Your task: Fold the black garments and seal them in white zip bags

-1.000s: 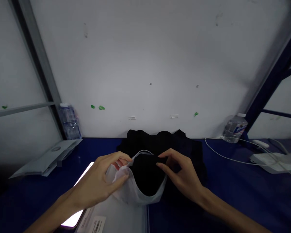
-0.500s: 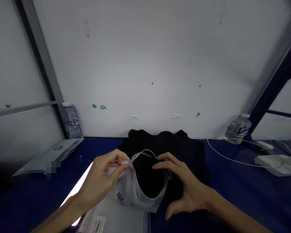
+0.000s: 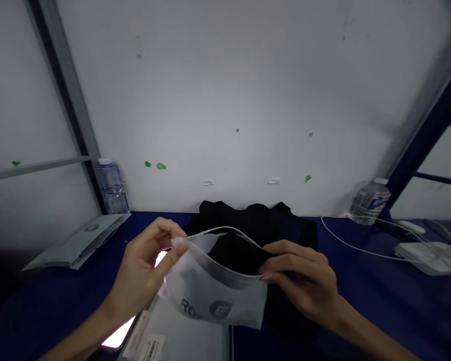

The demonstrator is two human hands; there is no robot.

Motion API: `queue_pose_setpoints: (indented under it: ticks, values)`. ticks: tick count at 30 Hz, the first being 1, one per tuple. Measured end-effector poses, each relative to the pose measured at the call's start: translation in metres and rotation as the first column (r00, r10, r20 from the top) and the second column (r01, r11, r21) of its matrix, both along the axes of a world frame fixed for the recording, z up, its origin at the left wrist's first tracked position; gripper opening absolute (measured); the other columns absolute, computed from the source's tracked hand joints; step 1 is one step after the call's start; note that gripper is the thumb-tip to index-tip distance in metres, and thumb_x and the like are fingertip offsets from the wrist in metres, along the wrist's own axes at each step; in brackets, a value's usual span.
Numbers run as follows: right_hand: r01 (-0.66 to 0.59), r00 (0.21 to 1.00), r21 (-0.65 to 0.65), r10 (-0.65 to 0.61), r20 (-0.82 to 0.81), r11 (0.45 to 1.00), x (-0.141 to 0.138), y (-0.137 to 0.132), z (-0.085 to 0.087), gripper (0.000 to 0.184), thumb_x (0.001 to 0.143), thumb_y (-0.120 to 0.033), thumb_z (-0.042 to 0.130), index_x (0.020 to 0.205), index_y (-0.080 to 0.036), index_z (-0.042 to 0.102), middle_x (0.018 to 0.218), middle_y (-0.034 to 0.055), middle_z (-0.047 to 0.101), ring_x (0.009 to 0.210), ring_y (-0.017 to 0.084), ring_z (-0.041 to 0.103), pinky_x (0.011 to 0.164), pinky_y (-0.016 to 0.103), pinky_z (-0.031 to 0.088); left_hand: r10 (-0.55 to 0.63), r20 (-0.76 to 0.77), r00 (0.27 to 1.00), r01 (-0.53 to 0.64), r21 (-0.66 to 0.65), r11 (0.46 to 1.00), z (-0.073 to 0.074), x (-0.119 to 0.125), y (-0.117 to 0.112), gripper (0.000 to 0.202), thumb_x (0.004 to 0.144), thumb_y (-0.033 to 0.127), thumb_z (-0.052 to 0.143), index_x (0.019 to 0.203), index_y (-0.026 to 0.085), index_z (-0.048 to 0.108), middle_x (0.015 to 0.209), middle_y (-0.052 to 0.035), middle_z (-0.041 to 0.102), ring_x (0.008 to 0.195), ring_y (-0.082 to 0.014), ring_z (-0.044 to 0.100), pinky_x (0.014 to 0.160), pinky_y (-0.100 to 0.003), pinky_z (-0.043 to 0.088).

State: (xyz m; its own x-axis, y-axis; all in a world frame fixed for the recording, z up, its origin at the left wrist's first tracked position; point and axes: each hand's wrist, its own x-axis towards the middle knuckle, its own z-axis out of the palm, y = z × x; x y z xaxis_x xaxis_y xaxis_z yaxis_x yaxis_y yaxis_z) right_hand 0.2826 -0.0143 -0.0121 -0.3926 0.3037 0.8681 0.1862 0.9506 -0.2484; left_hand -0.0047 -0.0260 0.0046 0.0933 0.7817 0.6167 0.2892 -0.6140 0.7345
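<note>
A frosted white zip bag [image 3: 214,298] with a printed logo is held up over the blue table [image 3: 379,301], its mouth spread wide. A folded black garment [image 3: 238,253] sits inside it, showing through the opening. My left hand [image 3: 145,271] pinches the bag's left top corner at the zip slider. My right hand [image 3: 304,283] grips the right end of the bag's mouth. A pile of black clothing [image 3: 263,223] lies behind the bag against the wall.
More flat bags with a label [image 3: 173,341] lie under my hands beside a lit phone screen [image 3: 118,338]. A stack of grey bags [image 3: 78,243] and a water bottle [image 3: 110,185] are at left. Another bottle [image 3: 370,200], a white cable [image 3: 357,245] and a white box [image 3: 424,250] are at right.
My hands have moved apart and stretched the bag's mouth flat and wide. My right hand, open half a second ago, now grips the bag's right edge. The bag's printed front has turned towards me.
</note>
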Motion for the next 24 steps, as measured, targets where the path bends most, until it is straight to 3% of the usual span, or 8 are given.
queue_pose_setpoints:
  ticks: [2,4,7,9,13,17,20,24]
  values:
    - [0.035,0.999,0.03,-0.035,-0.005,0.999,0.001,-0.003,0.002,0.016,0.088,-0.009,0.068,0.099,-0.02,0.07,0.085,0.0028,0.073,0.073,0.015,0.07,0.06,0.024,0.056,-0.024,-0.007,1.0,0.024,0.036,0.999,0.0,0.0,-0.001,0.007,0.092,0.023,0.06,0.098,0.025,0.057,0.087,0.0014,0.057,0.075,-0.0131,0.058,0.065,-0.023,0.051]
    - [0.099,0.995,0.053,-0.098,-0.02,0.994,0.002,-0.005,0.002,0.023,0.086,-0.013,0.072,0.107,-0.023,0.068,0.087,0.0025,0.075,0.074,0.017,0.072,0.062,0.026,0.059,-0.086,-0.055,0.995,0.09,0.066,0.994,0.0,0.0,-0.003,0.022,0.091,0.021,0.061,0.11,0.029,0.055,0.094,0.0002,0.057,0.086,-0.0161,0.059,0.076,-0.028,0.053]
    - [0.161,0.987,0.1,-0.158,-0.035,0.982,0.004,-0.008,0.003,0.027,0.085,-0.02,0.075,0.111,-0.025,0.067,0.087,0.0021,0.077,0.068,0.017,0.073,0.058,0.027,0.059,-0.2,-0.234,0.952,0.226,0.092,0.97,0.001,0.001,-0.007,0.055,0.079,0.025,0.077,0.127,0.038,0.053,0.113,-0.0027,0.057,0.105,-0.0233,0.057,0.089,-0.038,0.052]
    - [0.141,0.99,0.129,-0.142,-0.006,0.982,0.004,-0.008,0.004,0.026,0.087,-0.021,0.074,0.111,-0.024,0.067,0.087,0.003,0.077,0.064,0.016,0.071,0.054,0.026,0.057,-0.214,-0.351,0.912,0.262,0.097,0.96,0.002,0.002,-0.01,0.064,0.071,0.03,0.085,0.127,0.043,0.057,0.128,-0.0031,0.053,0.117,-0.0279,0.053,0.096,-0.043,0.049]
    - [0.087,0.991,0.189,-0.105,0.086,0.978,0.003,-0.007,0.005,0.019,0.091,-0.017,0.069,0.11,-0.02,0.067,0.09,0.0058,0.078,0.068,0.015,0.072,0.058,0.025,0.056,-0.21,-0.511,0.833,0.259,0.025,0.966,0.005,0.004,-0.011,0.04,0.073,0.031,0.084,0.108,0.044,0.069,0.145,0.0025,0.04,0.125,-0.0283,0.049,0.104,-0.048,0.043]
    - [0.145,0.972,0.269,-0.188,0.139,0.952,0.004,-0.003,0.001,0.007,0.096,-0.022,0.062,0.097,-0.021,0.068,0.088,0.0056,0.074,0.072,0.016,0.072,0.06,0.025,0.055,-0.198,-0.59,0.783,0.237,-0.011,0.971,0.003,0.004,-0.007,0.011,0.082,0.027,0.077,0.089,0.03,0.069,0.143,0.001,0.041,0.122,-0.0268,0.049,0.1,-0.045,0.045]
    - [0.169,0.954,0.283,-0.229,0.192,0.944,0.006,0.003,-0.003,0.012,0.097,-0.031,0.06,0.093,-0.021,0.067,0.083,0.004,0.069,0.069,0.013,0.068,0.056,0.023,0.052,-0.163,-0.647,0.745,0.188,-0.03,0.982,-0.001,0.004,-0.005,0.014,0.082,0.03,0.076,0.085,0.024,0.063,0.143,-0.0022,0.04,0.12,-0.0281,0.049,0.096,-0.045,0.047]
    - [0.153,0.947,0.213,-0.205,0.248,0.965,0.009,0.009,-0.008,0.013,0.097,-0.033,0.06,0.092,-0.021,0.064,0.083,0.0032,0.065,0.066,0.012,0.063,0.054,0.022,0.05,-0.204,-0.655,0.728,0.161,-0.125,0.979,-0.005,0.005,-0.002,0.023,0.078,0.031,0.078,0.091,0.026,0.06,0.143,-0.0027,0.039,0.114,-0.0273,0.053,0.092,-0.046,0.049]
